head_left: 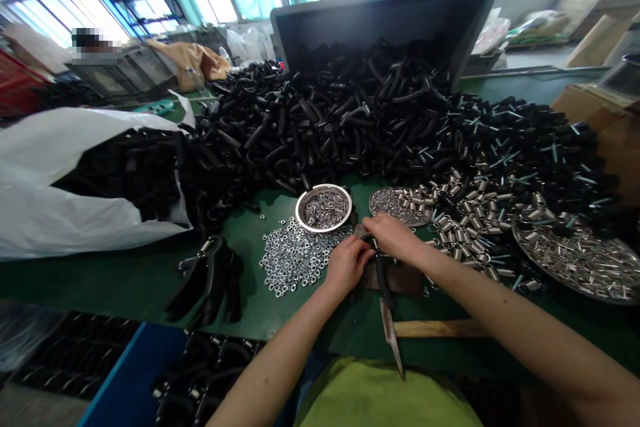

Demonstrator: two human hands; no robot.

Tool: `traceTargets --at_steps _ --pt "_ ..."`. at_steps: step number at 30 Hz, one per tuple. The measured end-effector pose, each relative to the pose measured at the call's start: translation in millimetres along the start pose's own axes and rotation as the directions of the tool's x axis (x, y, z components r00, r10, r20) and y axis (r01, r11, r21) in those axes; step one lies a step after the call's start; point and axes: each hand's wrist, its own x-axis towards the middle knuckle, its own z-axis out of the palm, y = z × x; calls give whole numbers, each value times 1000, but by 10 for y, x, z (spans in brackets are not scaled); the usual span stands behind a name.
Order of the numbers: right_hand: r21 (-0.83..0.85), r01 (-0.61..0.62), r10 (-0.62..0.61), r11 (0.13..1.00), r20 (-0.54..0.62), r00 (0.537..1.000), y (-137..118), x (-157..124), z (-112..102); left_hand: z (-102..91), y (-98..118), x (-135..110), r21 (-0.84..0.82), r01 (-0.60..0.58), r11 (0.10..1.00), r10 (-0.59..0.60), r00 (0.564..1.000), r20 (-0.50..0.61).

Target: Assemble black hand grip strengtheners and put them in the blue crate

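Observation:
In front of me a black curved handle [383,280] stands over a dark metal plate [407,280] on the bench. My left hand [350,263] is closed, its fingertips pinching the upper end of the handle. From the other side my right hand [393,235] closes its fingers on that same end; any small part between them is hidden. Just left of my hands lie loose hex nuts [290,260], below a round metal bowl [300,210] of small metal pieces. A hammer with a wooden shaft [440,329] and a pointed metal head [391,333] lies nearest my body.
Behind my hands rises a heap of black handles [320,120], spilling from a tipped grey bin [385,7]. Springs [465,220] and a tray of pins [575,257] lie right. Assembled black pieces [210,280] and a white sack [90,193] are left. A person [95,43] is far left.

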Motion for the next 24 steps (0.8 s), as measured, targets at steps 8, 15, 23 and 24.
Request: traceTargets --at_steps 8,15,23,24 --pt "-119 39 -45 992 -41 998 -52 -533 -180 -134 195 -101 410 -131 903 47 977 209" --pt "-44 20 -14 999 130 991 -28 -1642 40 -213 274 -274 390 -15 921 -73 975 208" --pt "-153 77 -70 985 51 996 -128 -1845 313 -150 261 -299 375 15 927 -110 966 232" --pt "-161 60 -55 985 32 998 -124 -1857 345 -149 264 -300 369 17 929 -108 968 228"
